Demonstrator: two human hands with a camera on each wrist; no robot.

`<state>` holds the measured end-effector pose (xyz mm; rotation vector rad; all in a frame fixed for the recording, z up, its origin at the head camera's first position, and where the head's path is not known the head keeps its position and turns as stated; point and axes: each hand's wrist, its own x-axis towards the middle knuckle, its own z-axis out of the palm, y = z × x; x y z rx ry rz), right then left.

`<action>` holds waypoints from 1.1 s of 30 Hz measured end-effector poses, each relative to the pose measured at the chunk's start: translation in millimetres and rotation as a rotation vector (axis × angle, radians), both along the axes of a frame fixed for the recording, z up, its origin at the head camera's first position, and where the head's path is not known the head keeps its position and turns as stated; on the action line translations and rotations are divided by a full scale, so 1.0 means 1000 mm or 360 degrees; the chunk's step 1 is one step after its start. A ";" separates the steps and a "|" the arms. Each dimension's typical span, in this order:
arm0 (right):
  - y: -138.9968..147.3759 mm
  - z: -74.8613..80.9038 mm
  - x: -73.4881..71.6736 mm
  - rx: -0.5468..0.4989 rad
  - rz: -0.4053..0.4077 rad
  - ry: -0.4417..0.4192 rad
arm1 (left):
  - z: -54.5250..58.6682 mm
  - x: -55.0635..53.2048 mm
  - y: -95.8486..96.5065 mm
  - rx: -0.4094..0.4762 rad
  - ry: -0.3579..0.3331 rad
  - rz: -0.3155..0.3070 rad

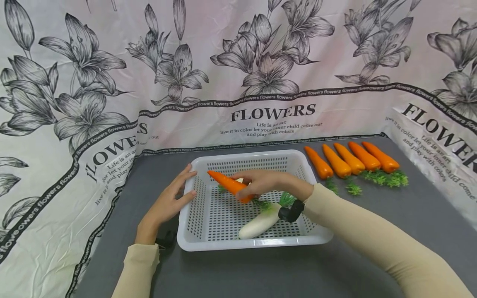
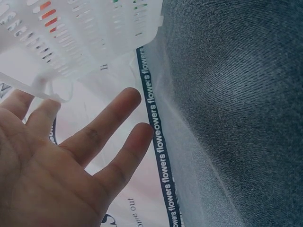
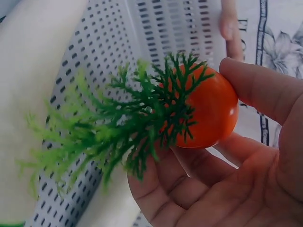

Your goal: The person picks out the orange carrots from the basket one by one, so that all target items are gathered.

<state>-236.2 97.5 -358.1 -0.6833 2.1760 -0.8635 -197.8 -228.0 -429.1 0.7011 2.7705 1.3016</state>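
Observation:
My right hand [image 1: 262, 182] grips an orange carrot [image 1: 227, 182] near its leafy end, over the white perforated basket [image 1: 255, 244]. Its pointed end aims to the far left. In the right wrist view the thumb and fingers close round the carrot's thick end [image 3: 215, 111], its feathery green top [image 3: 137, 113] spreading left. A white radish [image 1: 258, 223] with green leaves lies in the basket's near part. More green leaves [image 1: 222, 189] show beneath the carrot, mostly hidden. At the basket's left rim, my left hand [image 1: 169, 203] touches with its fingers extended and spread.
Several carrots [image 1: 348, 159] lie in a row on the grey table [image 1: 231, 273] to the right of the basket, green tops toward me. A flower-printed cloth [image 1: 208, 120] hangs behind the table and along both sides.

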 end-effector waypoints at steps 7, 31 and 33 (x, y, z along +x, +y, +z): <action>0.018 0.007 0.000 -0.0034 -0.0066 0.0068 | -0.002 0.000 -0.002 0.0015 0.0002 -0.0002; 0.094 0.026 0.005 -0.0391 -0.0312 0.0304 | -0.003 0.001 0.000 -0.0003 0.0033 -0.0003; 0.098 0.027 0.007 -0.0384 -0.0339 0.0320 | -0.002 0.001 0.000 0.0006 0.0025 -0.0006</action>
